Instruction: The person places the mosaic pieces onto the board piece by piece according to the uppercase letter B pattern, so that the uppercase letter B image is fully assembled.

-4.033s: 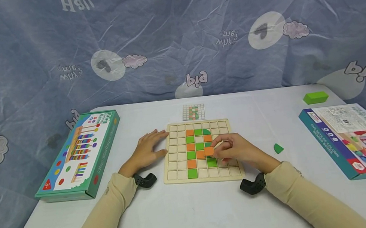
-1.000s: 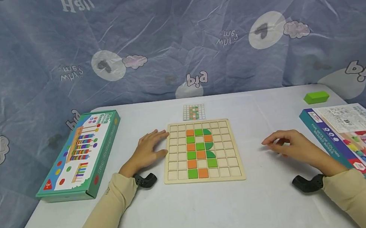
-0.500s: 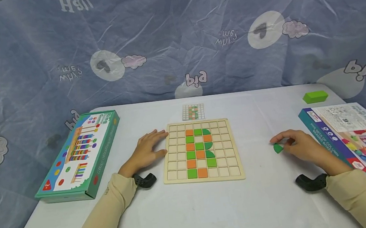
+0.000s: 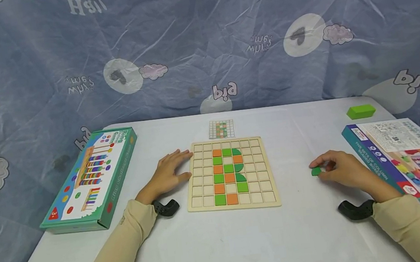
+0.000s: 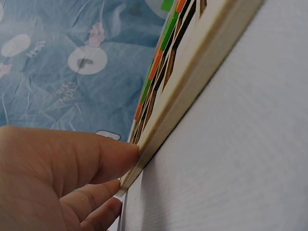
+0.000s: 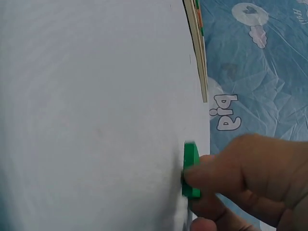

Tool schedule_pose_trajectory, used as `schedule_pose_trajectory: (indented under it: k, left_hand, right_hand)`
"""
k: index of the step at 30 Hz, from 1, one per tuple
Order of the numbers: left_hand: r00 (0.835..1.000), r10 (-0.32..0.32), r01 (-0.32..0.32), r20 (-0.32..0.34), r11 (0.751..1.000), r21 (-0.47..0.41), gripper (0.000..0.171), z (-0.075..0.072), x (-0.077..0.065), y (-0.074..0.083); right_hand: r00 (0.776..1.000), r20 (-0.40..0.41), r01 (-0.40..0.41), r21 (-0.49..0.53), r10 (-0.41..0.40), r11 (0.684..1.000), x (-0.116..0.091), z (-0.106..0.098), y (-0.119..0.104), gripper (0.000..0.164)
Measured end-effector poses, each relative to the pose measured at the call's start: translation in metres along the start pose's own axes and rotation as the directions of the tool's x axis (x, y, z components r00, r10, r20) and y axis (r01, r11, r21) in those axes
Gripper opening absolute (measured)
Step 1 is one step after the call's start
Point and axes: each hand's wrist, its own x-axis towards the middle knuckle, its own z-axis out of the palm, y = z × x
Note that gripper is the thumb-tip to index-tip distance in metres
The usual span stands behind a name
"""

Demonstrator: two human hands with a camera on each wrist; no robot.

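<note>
A wooden grid board (image 4: 195,189) lies mid-table, with orange and green square tiles and dark green quarter-round tiles set in its cells. My left hand (image 4: 167,173) rests flat at the board's left edge; in the left wrist view its thumb (image 5: 118,156) touches the wooden side. Out to the right of the board, my right hand (image 4: 340,169) pinches a green quarter-round tile (image 4: 316,171) between thumb and fingers, low over the white table. The right wrist view shows that tile (image 6: 190,154) edge-on, partly covered by the thumb.
Behind the board lies a small printed pattern card (image 4: 221,129). A green ring-game box (image 4: 90,175) stands at the left, a bead-game box (image 4: 408,160) at the right. Beyond that is a light green block (image 4: 361,111).
Four seconds ago the right hand held an orange tile over the board; an orange tile now sits in the front row. The right hand moved right and picked up the green quarter-round tile.
</note>
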Motion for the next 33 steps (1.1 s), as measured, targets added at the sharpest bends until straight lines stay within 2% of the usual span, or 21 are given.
schedule_pose_trajectory:
  k: [6,14,20,27,33]
  left_hand:
    - [1.000,-0.008,0.008,0.001,1.000,-0.008,0.067,0.000,0.000,-0.001]
    - [1.000,-0.012,0.012,0.001,1.000,-0.005,0.067,0.000,0.001,-0.001]
    - [1.000,-0.013,0.013,-0.001,1.000,-0.008,0.067,0.000,0.000,0.000]
    - [1.000,-0.011,0.011,0.000,1.000,-0.003,0.067,0.000,0.001,-0.001]
    - [1.000,-0.005,0.005,0.004,1.000,-0.005,0.067,0.000,0.002,-0.001]
  right_hand:
    - [1.000,-0.001,0.017,-0.014,-0.017,1.000,0.001,0.000,-0.001,0.028]
    - [1.000,-0.002,0.022,0.004,-0.022,1.000,0.000,0.002,-0.005,0.013]
    - [1.000,-0.013,0.024,0.033,-0.024,0.999,0.001,0.003,-0.009,0.009]
    - [0.999,0.043,0.019,0.168,-0.027,0.986,0.003,0.005,-0.018,0.013]
    - [0.994,0.091,0.033,0.334,-0.067,0.942,0.007,0.010,-0.026,0.023]
